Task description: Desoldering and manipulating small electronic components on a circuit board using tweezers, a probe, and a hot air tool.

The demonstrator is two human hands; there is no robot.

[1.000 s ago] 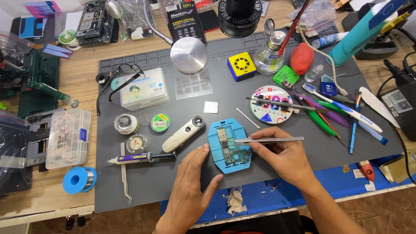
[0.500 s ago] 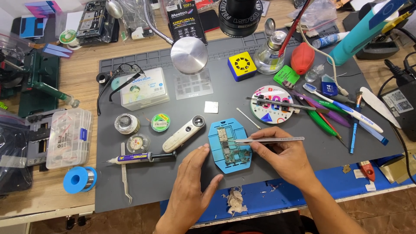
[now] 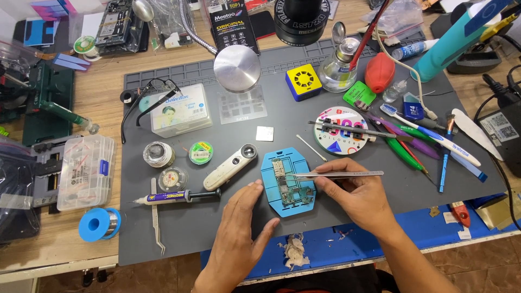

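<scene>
A small green circuit board (image 3: 286,182) sits clamped in a blue holder (image 3: 288,203) on the grey work mat (image 3: 228,233). My right hand (image 3: 358,198) grips metal tweezers (image 3: 336,174), their tip resting on the board. My left hand (image 3: 239,239) lies flat on the mat just left of the holder, fingers together, its fingertips touching the holder's left edge.
A white loupe (image 3: 230,166), a syringe of paste (image 3: 176,196), spare tweezers (image 3: 156,220) and small tins lie to the left. Screwdrivers, a toothbrush (image 3: 429,133) and a round parts dish (image 3: 341,130) lie to the right. A lamp head (image 3: 237,68) hangs over the mat's back.
</scene>
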